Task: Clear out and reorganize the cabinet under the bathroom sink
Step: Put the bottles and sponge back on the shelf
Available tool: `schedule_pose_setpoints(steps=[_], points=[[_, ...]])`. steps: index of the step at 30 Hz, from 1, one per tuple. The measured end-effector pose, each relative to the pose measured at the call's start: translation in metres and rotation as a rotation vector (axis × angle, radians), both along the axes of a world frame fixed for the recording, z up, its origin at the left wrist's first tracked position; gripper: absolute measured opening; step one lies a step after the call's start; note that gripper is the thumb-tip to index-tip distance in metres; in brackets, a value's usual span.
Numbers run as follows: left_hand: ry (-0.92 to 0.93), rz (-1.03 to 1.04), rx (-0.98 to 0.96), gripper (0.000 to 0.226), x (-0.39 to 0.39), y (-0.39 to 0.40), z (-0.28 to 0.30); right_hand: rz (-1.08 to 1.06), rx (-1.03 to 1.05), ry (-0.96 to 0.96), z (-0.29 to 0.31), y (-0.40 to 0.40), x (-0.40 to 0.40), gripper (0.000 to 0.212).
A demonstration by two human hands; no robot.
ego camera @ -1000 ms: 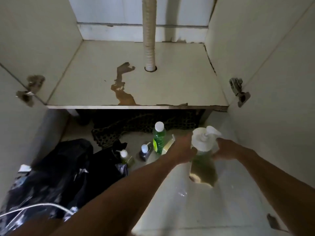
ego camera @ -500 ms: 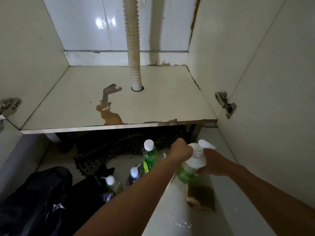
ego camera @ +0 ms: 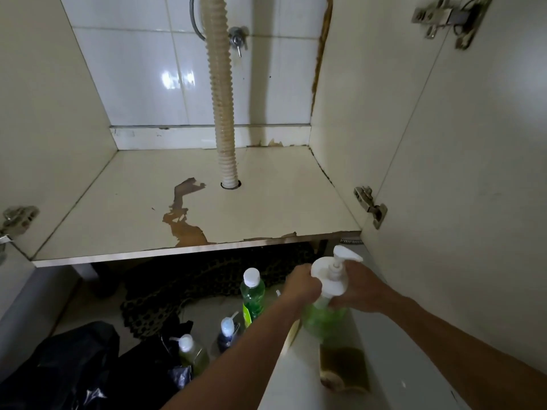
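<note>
Green-filled clear pump bottle with white dispenser (ego camera: 327, 303): your left hand (ego camera: 302, 287) and right hand (ego camera: 359, 287) both clamp it, below the cream cabinet shelf (ego camera: 266, 208) front edge.

I could read no text, brand or number anywhere: the label on the green bottle (ego camera: 252, 294) standing on the floor was only a yellow-green blur, and my pump bottle (ego camera: 327, 306) showed none.

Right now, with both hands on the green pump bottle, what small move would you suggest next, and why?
Probably lift the pump bottle up onto the cabinet floor. The left hand and the right hand hold it just below the front edge, and the floor is bare except for the drain hose.
</note>
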State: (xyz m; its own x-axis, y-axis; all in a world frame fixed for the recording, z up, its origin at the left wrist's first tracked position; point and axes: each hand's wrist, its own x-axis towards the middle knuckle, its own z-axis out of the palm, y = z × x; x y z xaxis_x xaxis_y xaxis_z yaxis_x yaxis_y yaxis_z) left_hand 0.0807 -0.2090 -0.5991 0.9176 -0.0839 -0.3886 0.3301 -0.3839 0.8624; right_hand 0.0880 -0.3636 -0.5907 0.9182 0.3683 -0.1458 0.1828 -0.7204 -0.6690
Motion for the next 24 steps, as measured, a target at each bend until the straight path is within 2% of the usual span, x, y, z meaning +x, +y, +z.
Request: schedule_pose_setpoints(steps=[5,8,11,17,21,24], points=[[-0.305,0.048,0.005,0.035,0.015,0.007,0.052,-0.026,-0.008,-0.085,0.074,-0.001,0.019,0.051],[-0.430,0.118,-0.076,0.050,0.025,0.012,0.086,-0.082,-0.069,-0.140,0.120,0.000,0.029,0.059],[-0.466,0.083,-0.163,0.061,0.041,0.017,0.108,-0.152,0.023,-0.199,0.148,0.004,0.043,0.058],[-0.512,0.032,-0.093,0.084,0.088,0.027,0.112,-0.278,0.199,-0.304,0.144,0.021,0.086,0.063],[-0.530,0.029,-0.071,0.083,0.126,0.029,0.098,-0.316,0.290,-0.306,0.128,0.029,0.127,0.081],[-0.552,0.034,-0.046,0.083,0.152,0.029,0.084,-0.346,0.318,-0.319,0.110,0.032,0.156,0.086]])
